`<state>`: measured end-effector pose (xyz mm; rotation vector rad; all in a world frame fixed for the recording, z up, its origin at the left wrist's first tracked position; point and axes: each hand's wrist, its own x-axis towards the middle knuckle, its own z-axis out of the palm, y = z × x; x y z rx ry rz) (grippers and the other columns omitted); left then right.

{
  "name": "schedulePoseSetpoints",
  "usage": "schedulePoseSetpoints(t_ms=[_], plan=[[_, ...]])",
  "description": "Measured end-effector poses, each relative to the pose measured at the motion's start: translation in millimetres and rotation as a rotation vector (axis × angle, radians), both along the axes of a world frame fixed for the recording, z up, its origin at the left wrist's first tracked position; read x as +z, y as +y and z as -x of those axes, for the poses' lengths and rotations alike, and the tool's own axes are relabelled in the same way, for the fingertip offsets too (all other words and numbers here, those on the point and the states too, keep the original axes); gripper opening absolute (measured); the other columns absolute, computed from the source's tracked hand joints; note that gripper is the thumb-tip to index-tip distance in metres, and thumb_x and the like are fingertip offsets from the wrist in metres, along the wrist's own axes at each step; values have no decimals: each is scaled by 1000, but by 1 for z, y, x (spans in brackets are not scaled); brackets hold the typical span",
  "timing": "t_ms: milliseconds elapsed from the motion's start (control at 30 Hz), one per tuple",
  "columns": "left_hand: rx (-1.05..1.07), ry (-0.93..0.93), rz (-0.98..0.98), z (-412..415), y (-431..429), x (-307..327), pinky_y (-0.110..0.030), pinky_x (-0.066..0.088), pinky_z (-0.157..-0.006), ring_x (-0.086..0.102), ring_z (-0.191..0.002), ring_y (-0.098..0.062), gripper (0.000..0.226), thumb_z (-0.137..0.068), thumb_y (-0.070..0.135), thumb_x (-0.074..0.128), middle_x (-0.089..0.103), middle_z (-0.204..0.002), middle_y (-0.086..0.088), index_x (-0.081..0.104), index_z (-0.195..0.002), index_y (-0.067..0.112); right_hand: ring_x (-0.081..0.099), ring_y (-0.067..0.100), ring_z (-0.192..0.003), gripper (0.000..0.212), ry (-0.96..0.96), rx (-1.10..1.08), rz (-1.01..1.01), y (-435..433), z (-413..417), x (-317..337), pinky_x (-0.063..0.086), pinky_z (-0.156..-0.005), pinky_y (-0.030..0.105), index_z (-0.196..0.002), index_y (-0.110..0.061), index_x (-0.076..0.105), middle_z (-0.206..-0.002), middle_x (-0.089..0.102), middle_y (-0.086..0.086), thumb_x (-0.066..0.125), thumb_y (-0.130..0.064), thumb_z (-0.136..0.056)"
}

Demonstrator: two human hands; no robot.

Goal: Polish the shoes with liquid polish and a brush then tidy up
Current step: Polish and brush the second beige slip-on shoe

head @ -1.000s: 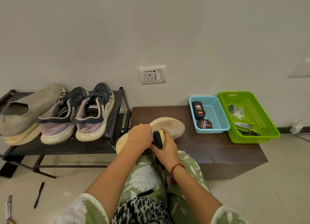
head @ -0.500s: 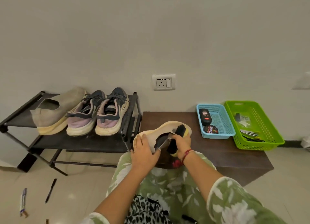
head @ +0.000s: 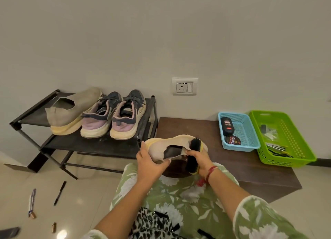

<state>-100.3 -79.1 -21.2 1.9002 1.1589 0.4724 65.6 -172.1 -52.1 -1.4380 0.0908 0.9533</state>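
Centre frame, the shoe point(head: 172, 143) is cream with a pale yellow sole edge. The brush point(head: 194, 145) has black bristles and a yellow back. Centre right sit a sky-blue basket point(head: 250, 131), a black bottle point(head: 227, 126) with a red label, a black-and-red tin point(head: 232, 140) and a lime-green basket point(head: 295, 149). At left, the rack point(head: 89, 142) is black, the slip-on point(head: 71, 111) grey with a cream sole, and the trainers point(head: 100, 118) lilac and navy. The bench point(head: 250, 167) is dark brown. Lower frame, the trousers point(head: 170, 190) are green with white flowers, the fabric point(head: 154, 222) leopard-print, and the wrist thread point(head: 210, 172) red.

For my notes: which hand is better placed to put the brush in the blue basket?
Right hand, I think: it grips the brush, with the blue basket on its side; left hand holds the shoe.
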Motion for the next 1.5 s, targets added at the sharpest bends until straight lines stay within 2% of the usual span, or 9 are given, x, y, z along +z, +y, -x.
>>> schedulePoseSetpoints(t_ms=[267, 433, 633, 833, 900, 1100, 1233, 1400, 1500], plan=[[30, -248, 4, 4, -15, 4, -28, 31, -97, 26, -126, -14, 129, -51, 67, 80, 16, -140, 0, 6, -150, 26, 57, 25, -110, 60, -342, 107, 62, 9, 4, 15, 46, -101, 42, -130, -11, 50, -121, 60, 9, 76, -5, -76], [100, -253, 11, -3, -17, 6, -28, 31, -100, 24, -131, -21, 123, -56, 55, 84, 17, -144, -5, 12, -149, 21, 44, 26, -130, 84, -480, 260, 145, -9, 20, 8, 38, -109, 43, -145, -13, 35, -140, 47, 9, 78, -6, -73], [56, -236, -19, 1, -20, 6, -31, 32, -99, 29, -129, -24, 121, -57, 45, 78, 17, -143, -4, 5, -150, 21, 49, 26, -120, 76, -518, 321, 218, -14, 24, 23, 43, -92, 32, -139, -14, 36, -120, 50, 5, 75, -3, -75], [-40, -235, -49, 12, -25, 7, -27, 30, -96, 29, -129, -22, 127, -53, 55, 75, 13, -145, -1, 2, -151, 22, 59, 19, -110, 93, -305, 339, 63, -31, 18, 50, 49, -96, 41, -128, -22, 51, -120, 62, 1, 88, -54, -49], [-60, -236, -71, 14, -30, 7, -29, 31, -98, 30, -128, -21, 128, -50, 62, 72, 14, -143, 1, 3, -150, 23, 58, 19, -111, 74, -332, 346, 13, -30, 23, 68, 48, -97, 41, -125, -24, 56, -120, 62, 3, 73, -63, -65], [-149, -245, -224, 16, -46, 10, -33, 36, -97, 30, -122, -16, 121, -56, 57, 75, 24, -136, -6, 9, -149, 17, 39, 17, -120, 57, -1100, 622, 106, -30, 45, 102, 29, -103, 24, -151, -17, 19, -126, 31, 1, 40, -23, -99], [-160, -221, -316, 18, -51, 9, -43, 43, -97, 35, -126, -26, 111, -64, 59, 70, 28, -139, -9, 14, -149, 14, 44, 9, -117, 57, -1419, 810, -28, -54, 54, 97, 34, -102, 20, -143, -25, 39, -130, 46, -5, 56, -34, -89], [-166, -151, -375, 17, -46, 5, -50, 44, -96, 35, -124, -29, 114, -58, 57, 69, 29, -137, -10, 13, -149, 17, 55, 13, -112, 44, -1446, 512, 105, -51, 37, 95, 46, -96, 38, -123, -21, 57, -121, 60, -4, 60, -35, -81], [-179, -179, -352, 20, -44, 4, -47, 45, -95, 35, -125, -29, 112, -62, 59, 67, 27, -136, -8, 11, -149, 19, 55, 5, -108, 39, -1288, 660, -31, -51, 46, 95, 44, -96, 25, -119, -22, 60, -117, 60, -10, 68, -31, -82]])
